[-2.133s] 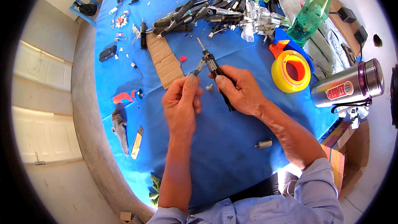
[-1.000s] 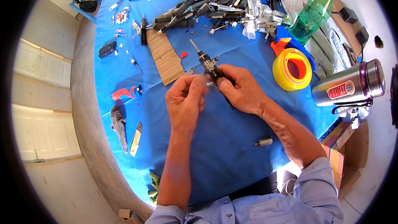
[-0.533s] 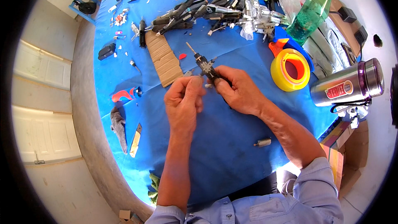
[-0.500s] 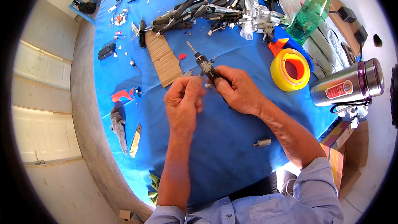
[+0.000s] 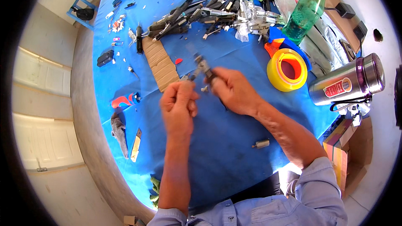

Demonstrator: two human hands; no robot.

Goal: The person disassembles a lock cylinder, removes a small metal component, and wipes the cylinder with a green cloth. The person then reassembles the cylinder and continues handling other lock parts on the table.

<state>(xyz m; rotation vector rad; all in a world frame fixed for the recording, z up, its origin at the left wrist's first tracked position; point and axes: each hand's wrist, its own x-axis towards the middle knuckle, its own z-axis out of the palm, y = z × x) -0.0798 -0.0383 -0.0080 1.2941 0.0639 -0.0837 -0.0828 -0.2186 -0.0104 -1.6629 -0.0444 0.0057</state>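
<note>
Dark device [image 5: 204, 68], one, in right hand [image 5: 234, 91]; one tape roll [image 5: 275, 74]

Just right of the cardboard strip [image 5: 160, 63], the dark tool [image 5: 204, 68] is blurred, its thin tip smeared away, and its lower part is mostly hidden within the right hand [image 5: 234, 91]. By the strip's near end, the small grey piece [image 5: 186, 77] pinched in the left hand [image 5: 179, 102] is blurred too and largely covered; whether it touches the tool cannot be told. Beyond the strip, parts in the heap [image 5: 190, 16] cover one another. Left of it, a white crumb [image 5: 118, 53] is too small to identify. Well nearer than the strip, the shirt [image 5: 270, 213] is cut off by the frame's lower edge.
</note>
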